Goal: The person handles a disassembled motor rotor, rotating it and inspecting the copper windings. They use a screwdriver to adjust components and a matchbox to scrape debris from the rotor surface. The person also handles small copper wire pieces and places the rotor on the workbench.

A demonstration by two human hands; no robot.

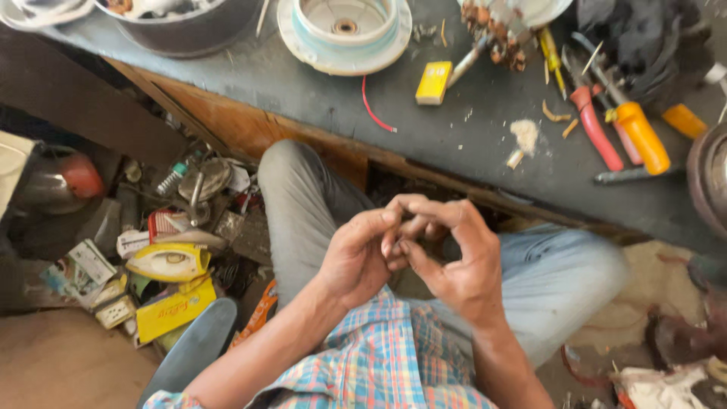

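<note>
you are pinching something too small to see between your left hand and right hand; fingertips are pressing together, so be keeping them steady over your lap.

Soft even daylight, mild blur, edges stretched.

hands | fingertips pinched together over lap | held item too small to tell
</note>
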